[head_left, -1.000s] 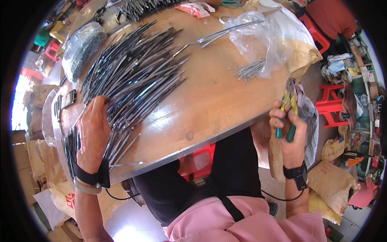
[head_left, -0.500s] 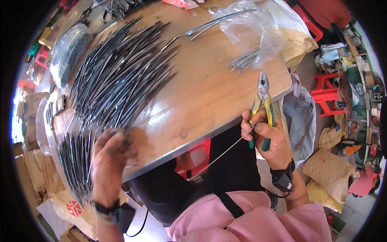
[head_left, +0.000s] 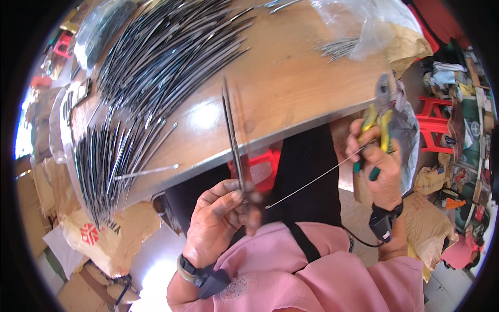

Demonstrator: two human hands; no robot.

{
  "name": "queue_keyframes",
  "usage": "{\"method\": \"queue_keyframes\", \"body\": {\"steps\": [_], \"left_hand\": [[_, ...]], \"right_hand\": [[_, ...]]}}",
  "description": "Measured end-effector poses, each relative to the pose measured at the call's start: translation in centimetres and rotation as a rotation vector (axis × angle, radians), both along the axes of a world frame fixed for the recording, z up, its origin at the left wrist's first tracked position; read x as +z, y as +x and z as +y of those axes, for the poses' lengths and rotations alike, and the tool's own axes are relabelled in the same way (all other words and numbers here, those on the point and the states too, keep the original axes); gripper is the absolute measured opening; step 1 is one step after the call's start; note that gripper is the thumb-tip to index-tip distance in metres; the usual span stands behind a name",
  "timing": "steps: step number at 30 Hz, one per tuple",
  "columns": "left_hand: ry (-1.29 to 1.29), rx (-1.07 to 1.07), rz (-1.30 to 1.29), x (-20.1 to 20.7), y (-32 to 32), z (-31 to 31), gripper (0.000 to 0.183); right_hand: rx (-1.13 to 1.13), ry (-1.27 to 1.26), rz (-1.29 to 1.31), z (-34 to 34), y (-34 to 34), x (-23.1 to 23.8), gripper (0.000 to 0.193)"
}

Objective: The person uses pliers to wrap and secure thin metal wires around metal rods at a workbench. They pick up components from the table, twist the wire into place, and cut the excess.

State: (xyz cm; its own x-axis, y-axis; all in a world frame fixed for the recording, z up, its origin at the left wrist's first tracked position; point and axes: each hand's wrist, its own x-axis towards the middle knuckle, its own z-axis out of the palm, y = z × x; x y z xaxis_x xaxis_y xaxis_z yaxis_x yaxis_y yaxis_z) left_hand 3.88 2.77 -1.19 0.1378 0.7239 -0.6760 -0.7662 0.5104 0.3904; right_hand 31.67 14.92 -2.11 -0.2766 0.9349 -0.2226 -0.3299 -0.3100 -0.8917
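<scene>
Pinched upright in my left hand (head_left: 221,210) are a couple of slender dark strips (head_left: 232,140), slightly blurred, rising in front of the table's near edge. My right hand (head_left: 384,169) is wrapped round pliers (head_left: 383,112) with yellow and green handles, jaws pointing up. The same hand pinches a thin metal wire (head_left: 312,182). This wire slants down to the left over my lap, and its small looped tip ends near my left fingers. A large pile of similar dark strips (head_left: 166,62) covers the left of the table, with a second bundle (head_left: 99,166) below it.
The wooden table (head_left: 291,93) has a metal-trimmed near edge. At its far right, several short thin rods (head_left: 340,48) lie by a clear plastic bag (head_left: 358,23). Red stools (head_left: 435,125) and stuffed sacks (head_left: 426,229) stand to the right; a printed sack (head_left: 112,239) lies lower left.
My left hand has moved right and away from the pile, now with dark strips in it. My right hand, with pliers and wire, has shifted right in the picture. The view has shifted too.
</scene>
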Motion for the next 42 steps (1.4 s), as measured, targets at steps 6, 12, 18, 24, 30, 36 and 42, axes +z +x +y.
{"method": "queue_keyframes", "body": {"steps": [6, 12, 18, 24, 30, 36, 42], "left_hand": [[0.122, 0.225, 0.03, 0.5, 1.7, -1.3, 0.039], [0.177, 0.111, -0.018, -0.3, 1.5, 0.6, 0.034], [0.189, -0.027, 0.337, -1.6, 2.2, -0.5, 0.013], [0.156, -0.228, 0.468, -1.8, 2.6, -0.4, 0.008], [0.103, -0.445, 0.408, -2.3, 1.9, -0.3, 0.008], [0.064, -0.428, 0.433, -2.3, 1.9, -0.5, 0.009], [0.231, -0.348, 0.312, -1.8, -0.2, 0.1, 0.033]], "right_hand": [[0.073, 0.126, 0.017, -0.2, 0.8, 0.6, 0.021], [0.074, 0.213, -0.038, 0.5, 0.4, 1.8, 0.023], [0.104, 0.406, -0.27, 1.2, -0.1, 2.7, 0.022], [0.362, 0.735, -0.659, 1.6, -1.5, 2.8, 0.02], [0.637, 1.176, -0.876, 2.6, -5.2, 2.0, 0.029], [0.729, 1.155, -0.879, 2.0, -5.7, 0.5, 0.03], [0.678, 1.17, -0.874, 1.8, -5.5, 1.1, 0.032]]}}
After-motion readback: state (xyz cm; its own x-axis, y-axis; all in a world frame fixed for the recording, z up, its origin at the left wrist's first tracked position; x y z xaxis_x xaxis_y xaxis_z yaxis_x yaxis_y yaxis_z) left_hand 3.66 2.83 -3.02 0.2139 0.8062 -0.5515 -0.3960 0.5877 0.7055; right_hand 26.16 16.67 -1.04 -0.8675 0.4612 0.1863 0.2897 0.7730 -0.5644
